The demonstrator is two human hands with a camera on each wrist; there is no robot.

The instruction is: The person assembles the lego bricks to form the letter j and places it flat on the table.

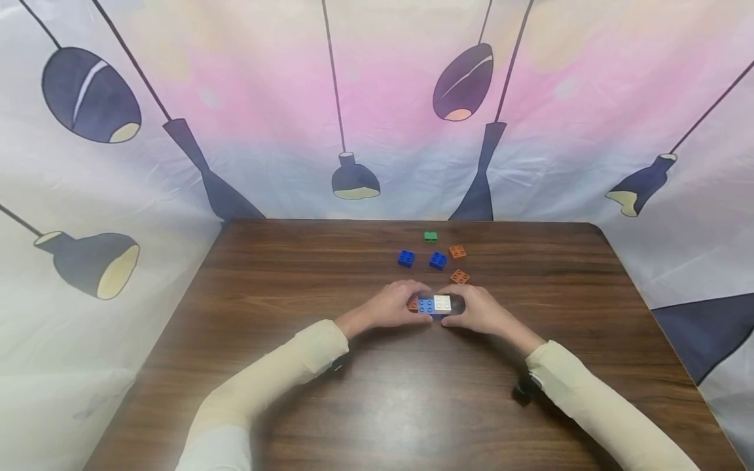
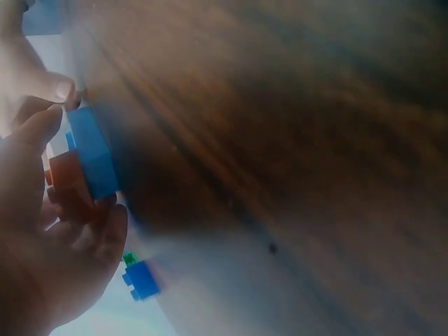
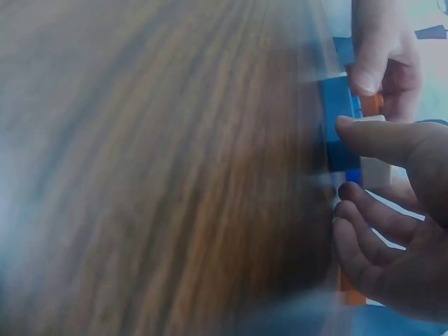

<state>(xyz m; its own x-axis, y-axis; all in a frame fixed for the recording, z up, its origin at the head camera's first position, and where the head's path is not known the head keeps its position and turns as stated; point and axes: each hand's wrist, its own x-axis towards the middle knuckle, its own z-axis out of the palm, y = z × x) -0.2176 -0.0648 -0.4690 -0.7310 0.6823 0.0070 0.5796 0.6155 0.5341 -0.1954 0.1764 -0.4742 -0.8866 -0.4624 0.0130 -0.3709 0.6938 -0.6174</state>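
Between my two hands sits a small joined build of toy building bricks. A long blue brick forms its base, with an orange brick on one end and a white brick on the other. My left hand grips the orange end, thumb on the near side and fingers curled on the far side. With thumb and curved fingers, my right hand holds the white end. The right wrist view shows the white brick between that thumb and the fingers, which partly hide it.
Beyond the hands on the brown wooden table lie loose bricks: a green brick, a left blue brick, a right blue brick, a far orange brick and a nearer orange brick. A patterned curtain hangs behind.
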